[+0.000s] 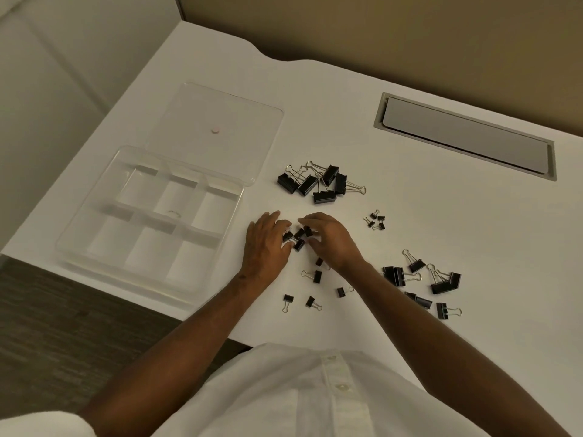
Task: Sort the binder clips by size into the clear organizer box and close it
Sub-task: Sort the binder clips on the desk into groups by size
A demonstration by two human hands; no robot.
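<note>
Gathering small binder clips (298, 238) between left hand (263, 247) and right hand (331, 239), fingers curled round cluster, exact grip unclear | clear organizer box (94, 222) open at desk's left edge, lid (239, 121) flat behind | largest clips (318, 184) beyond hands | bare white desk (441, 216) at right.

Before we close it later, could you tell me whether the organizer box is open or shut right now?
Open: the organizer box shows its bare compartments, and its lid lies flat behind it.
</note>
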